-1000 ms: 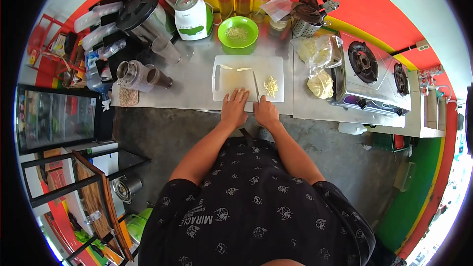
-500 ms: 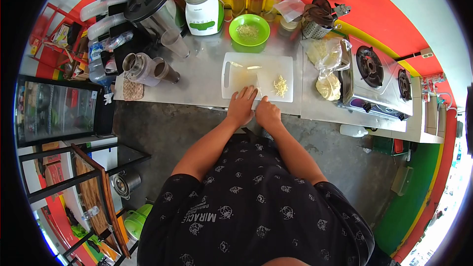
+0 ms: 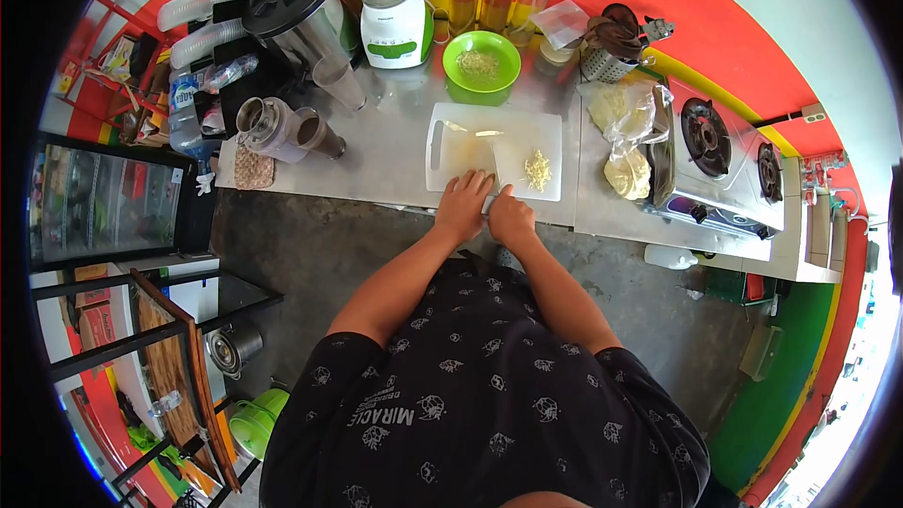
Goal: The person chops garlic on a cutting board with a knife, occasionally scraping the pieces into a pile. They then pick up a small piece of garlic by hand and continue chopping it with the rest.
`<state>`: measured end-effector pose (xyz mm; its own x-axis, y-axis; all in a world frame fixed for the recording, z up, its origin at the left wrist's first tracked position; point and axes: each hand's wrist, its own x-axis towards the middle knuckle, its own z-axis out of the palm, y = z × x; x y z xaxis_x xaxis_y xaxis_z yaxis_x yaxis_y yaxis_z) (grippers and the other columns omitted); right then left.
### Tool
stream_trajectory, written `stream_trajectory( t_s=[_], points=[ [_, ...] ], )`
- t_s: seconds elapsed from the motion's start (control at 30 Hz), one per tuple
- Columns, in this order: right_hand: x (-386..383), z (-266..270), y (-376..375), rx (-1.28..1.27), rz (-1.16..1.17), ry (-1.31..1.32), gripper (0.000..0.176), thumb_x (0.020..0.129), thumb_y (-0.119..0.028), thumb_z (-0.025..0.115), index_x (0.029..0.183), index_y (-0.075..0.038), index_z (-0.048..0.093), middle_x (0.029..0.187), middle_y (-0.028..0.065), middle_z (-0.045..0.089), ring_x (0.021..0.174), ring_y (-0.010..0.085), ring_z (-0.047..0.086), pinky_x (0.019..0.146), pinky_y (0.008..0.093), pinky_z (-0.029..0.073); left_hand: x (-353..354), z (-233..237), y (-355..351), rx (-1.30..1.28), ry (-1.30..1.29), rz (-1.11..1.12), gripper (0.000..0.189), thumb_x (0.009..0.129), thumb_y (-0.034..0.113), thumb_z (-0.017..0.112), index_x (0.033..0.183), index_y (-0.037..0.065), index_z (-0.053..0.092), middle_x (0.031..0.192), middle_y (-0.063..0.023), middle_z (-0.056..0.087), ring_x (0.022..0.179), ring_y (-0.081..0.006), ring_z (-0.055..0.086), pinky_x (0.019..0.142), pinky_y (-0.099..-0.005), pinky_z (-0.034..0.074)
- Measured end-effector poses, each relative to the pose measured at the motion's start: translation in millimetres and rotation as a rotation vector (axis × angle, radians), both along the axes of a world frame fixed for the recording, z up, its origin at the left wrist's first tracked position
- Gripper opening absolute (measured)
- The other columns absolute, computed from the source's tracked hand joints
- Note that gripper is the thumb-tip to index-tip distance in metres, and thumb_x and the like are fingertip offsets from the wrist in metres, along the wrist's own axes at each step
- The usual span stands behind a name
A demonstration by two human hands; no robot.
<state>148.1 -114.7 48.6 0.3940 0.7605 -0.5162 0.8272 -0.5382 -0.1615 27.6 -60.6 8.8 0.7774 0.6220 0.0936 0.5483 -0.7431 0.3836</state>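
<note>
A white cutting board [image 3: 451,155] lies at the counter's front edge. My right hand [image 3: 511,218] is closed round the handle of a knife [image 3: 496,162], whose blade points away over the board. Just left of the blade, my left hand [image 3: 463,202] presses on the board's near edge, fingers close together; anything under the fingertips is too small to make out. Chopped pale yellow bits [image 3: 537,171] form a small pile on the right of the board. Thin pale slices [image 3: 488,134] lie near its far side. Beyond the board stands a green bowl [image 3: 503,82] with chopped bits inside.
A blender [image 3: 392,33] and pump bottles [image 3: 497,2] stand along the back. Cups and a jar [image 3: 266,124] are at the left. On the right are plastic bags [image 3: 627,174], a utensil holder [image 3: 602,64] and a gas stove [image 3: 729,193].
The whole view has shifted slightly. My hands remain at the board's near edge, with the knife still in my right hand.
</note>
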Motion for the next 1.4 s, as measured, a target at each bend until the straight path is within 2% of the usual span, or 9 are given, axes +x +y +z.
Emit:
stream_trajectory(
  t_s=[0.07,0.3,0.47,0.53,0.67,0.87,1.07,1.13,1.4],
  points=[
    [5,1,5,-0.014,0.001,0.060,0.048,0.089,-0.018,0.064,0.123,0.008,0.044,0.108,0.0278,0.070,0.106,0.0396,0.070,0.089,0.0451,0.056,-1,-2,-2,0.007,-0.003,0.001,0.076,0.070,0.010,0.072,0.141,0.008,0.048,0.141,-0.0131,0.050,0.138,-0.0302,0.043,0.111,-0.0491,0.037],
    [0,14,1,-0.051,-0.014,0.067,0.046,0.090,-0.017,0.063,0.124,0.006,0.044,0.110,0.0270,0.071,0.105,0.0398,0.070,0.090,0.0449,0.056,-3,-3,0,0.013,-0.024,0.004,0.076,0.071,0.012,0.073,0.143,0.009,0.048,0.142,-0.0125,0.050,0.138,-0.0300,0.043,0.111,-0.0495,0.037],
    [6,14,9,-0.029,0.016,0.079,0.047,0.089,-0.019,0.065,0.123,0.007,0.044,0.109,0.0271,0.071,0.106,0.0399,0.070,0.090,0.0450,0.056,-3,-8,-3,0.061,-0.029,0.018,0.077,0.070,0.014,0.074,0.143,0.010,0.048,0.141,-0.0120,0.051,0.138,-0.0295,0.044,0.110,-0.0488,0.037],
    [1,17,2,-0.034,0.026,0.071,0.047,0.089,-0.019,0.066,0.122,0.006,0.044,0.108,0.0268,0.071,0.105,0.0397,0.070,0.090,0.0448,0.056,-2,-4,-2,-0.037,0.023,0.014,0.081,0.074,0.015,0.075,0.148,0.013,0.042,0.149,-0.0085,0.045,0.144,-0.0266,0.038,0.116,-0.0487,0.031],
    [2,2,2,-0.015,0.029,0.046,0.047,0.088,-0.018,0.068,0.121,0.005,0.045,0.106,0.0258,0.072,0.103,0.0391,0.071,0.089,0.0441,0.057,-2,4,1,-0.074,0.034,0.007,0.081,0.073,0.014,0.075,0.148,0.013,0.042,0.147,-0.0080,0.046,0.142,-0.0265,0.039,0.115,-0.0478,0.031],
    [3,6,5,-0.011,0.037,0.032,0.045,0.088,-0.018,0.068,0.120,0.005,0.045,0.107,0.0260,0.072,0.101,0.0391,0.072,0.087,0.0436,0.057,-4,1,1,0.036,-0.049,-0.006,0.082,0.067,0.015,0.078,0.143,0.010,0.047,0.141,-0.0103,0.050,0.137,-0.0291,0.045,0.112,-0.0460,0.035],
    [4,-1,11,-0.015,0.012,0.059,0.049,0.087,-0.020,0.070,0.121,0.005,0.043,0.107,0.0267,0.071,0.102,0.0383,0.072,0.088,0.0440,0.057,-3,-1,1,-0.043,-0.057,0.005,0.081,0.068,0.015,0.079,0.142,0.007,0.047,0.141,-0.0108,0.051,0.138,-0.0285,0.045,0.112,-0.0455,0.035],
    [5,1,12,-0.012,0.002,0.057,0.051,0.087,-0.019,0.071,0.121,0.005,0.043,0.107,0.0264,0.071,0.101,0.0380,0.072,0.088,0.0438,0.057,-2,-3,2,-0.058,-0.045,0.024,0.084,0.069,0.011,0.080,0.144,0.009,0.042,0.146,-0.0073,0.047,0.141,-0.0252,0.041,0.115,-0.0446,0.031],
    [4,-4,13,-0.042,0.032,0.046,0.057,0.084,-0.022,0.075,0.122,0.006,0.043,0.106,0.0251,0.072,0.101,0.0359,0.072,0.086,0.0419,0.058,-2,0,3,-0.084,-0.045,0.020,0.081,0.068,0.013,0.080,0.141,0.007,0.045,0.144,-0.0085,0.049,0.139,-0.0264,0.043,0.113,-0.0441,0.033]
  ],
)
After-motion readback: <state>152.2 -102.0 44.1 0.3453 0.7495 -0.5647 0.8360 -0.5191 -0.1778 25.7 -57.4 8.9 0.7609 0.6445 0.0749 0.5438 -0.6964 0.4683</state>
